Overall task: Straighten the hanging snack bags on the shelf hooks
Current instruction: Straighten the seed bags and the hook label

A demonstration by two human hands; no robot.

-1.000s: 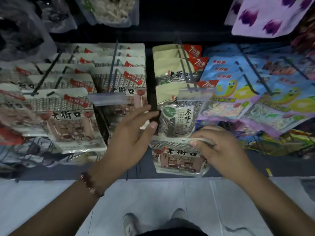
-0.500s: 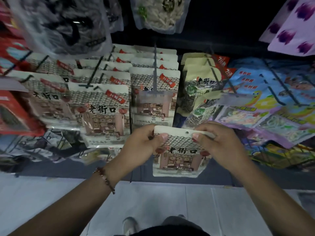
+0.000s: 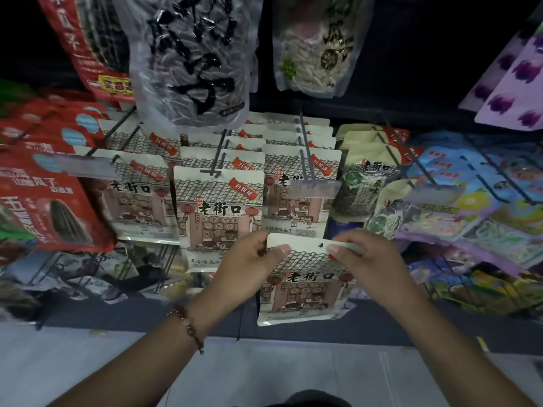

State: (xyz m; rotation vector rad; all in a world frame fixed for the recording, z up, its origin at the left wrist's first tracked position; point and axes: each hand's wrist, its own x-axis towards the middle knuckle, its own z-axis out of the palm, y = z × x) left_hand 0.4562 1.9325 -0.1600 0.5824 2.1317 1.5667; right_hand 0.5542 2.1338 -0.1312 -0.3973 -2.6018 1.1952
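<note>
Hands [image 3: 311,265] on loose bag's [image 3: 302,289] top edge

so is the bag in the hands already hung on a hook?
No. Both hands, left and right, pinch the bag by its top edge below the hooks, and its hang hole shows empty.

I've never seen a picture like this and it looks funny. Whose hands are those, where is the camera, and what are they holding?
The camera sits on a person's head and looks down, so you see their own arms. They stand at a shop shelf where snack bags hang on metal hooks. The left hand and the right hand each pinch a top corner of one white snack bag, with a house drawn on it. Its little hanging hole is free, so it is on no hook. Matching bags hang behind it, red bags to the left and blue ones to the right.
</note>
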